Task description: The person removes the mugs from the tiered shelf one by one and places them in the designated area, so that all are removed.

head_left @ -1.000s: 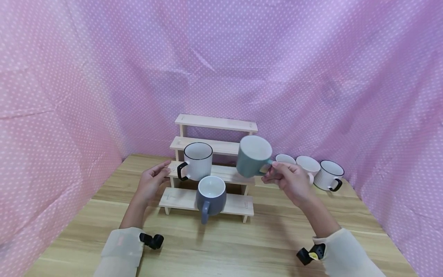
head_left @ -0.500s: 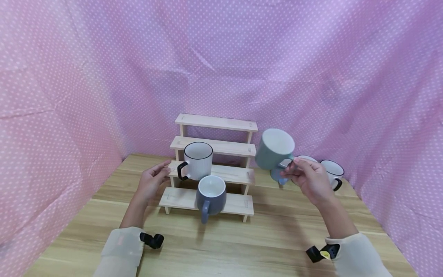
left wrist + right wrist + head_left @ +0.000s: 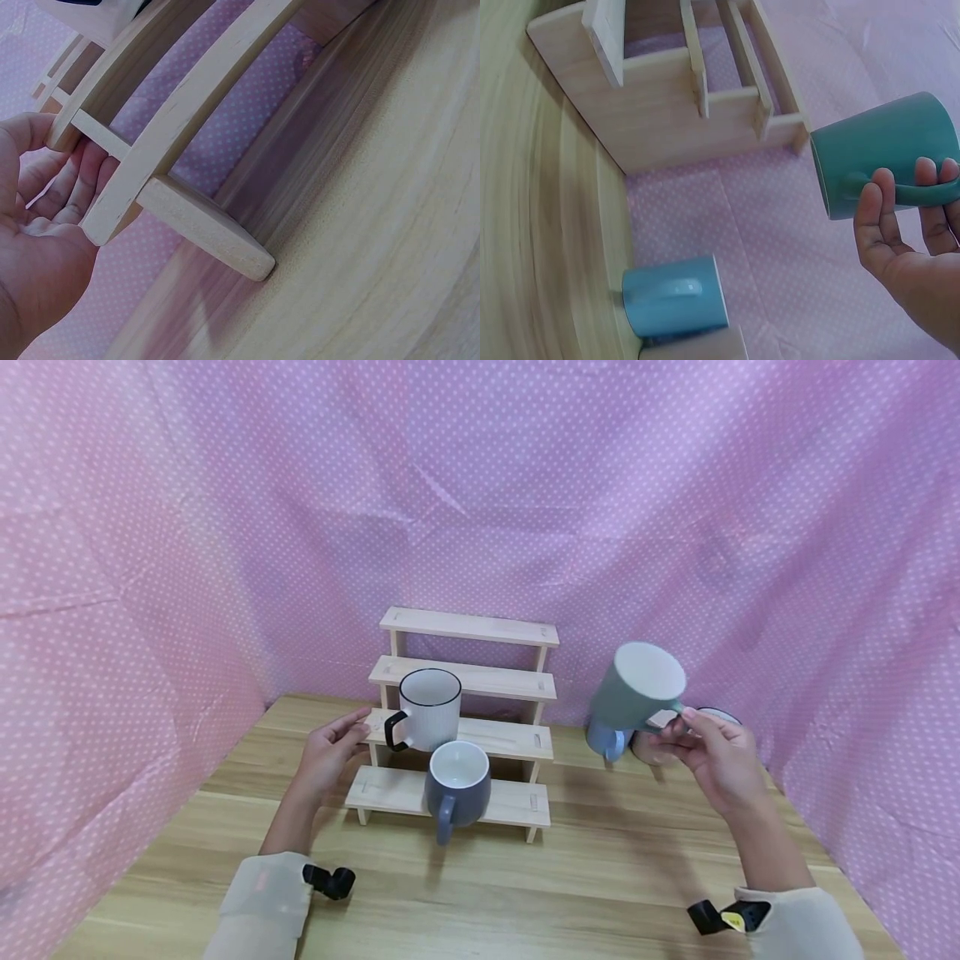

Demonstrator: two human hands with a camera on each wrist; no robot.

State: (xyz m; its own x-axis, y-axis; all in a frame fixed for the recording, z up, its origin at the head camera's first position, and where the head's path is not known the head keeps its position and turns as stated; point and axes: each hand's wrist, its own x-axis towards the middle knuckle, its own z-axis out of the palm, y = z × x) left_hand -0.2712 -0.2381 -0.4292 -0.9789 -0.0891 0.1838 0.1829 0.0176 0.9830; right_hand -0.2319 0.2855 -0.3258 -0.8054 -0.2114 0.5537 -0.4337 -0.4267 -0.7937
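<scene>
My right hand (image 3: 723, 764) pinches the handle of a green mug (image 3: 626, 697), held in the air right of the stepped wooden shelf (image 3: 502, 739). In the right wrist view, fingers and thumb close on that handle, and the mug (image 3: 885, 154) hangs clear of the shelf. My left hand (image 3: 330, 752) grips the left end of the second step up, thumb above and fingers beneath, as the left wrist view shows. On that step stands a white mug (image 3: 441, 718) with black rim and handle. A grey mug (image 3: 468, 793) sits on the lowest step, handle forward.
Behind the green mug, a light blue mug (image 3: 598, 739) stands on the wooden table (image 3: 450, 902). Next to it are a pale mug (image 3: 645, 750) and a black-rimmed white mug (image 3: 722, 714), both mostly hidden. A pink dotted curtain (image 3: 480, 485) surrounds the table.
My right hand has carried the green mug rightward, from in front of the shelf to above the mugs on the right. The left hand stays at the shelf end.
</scene>
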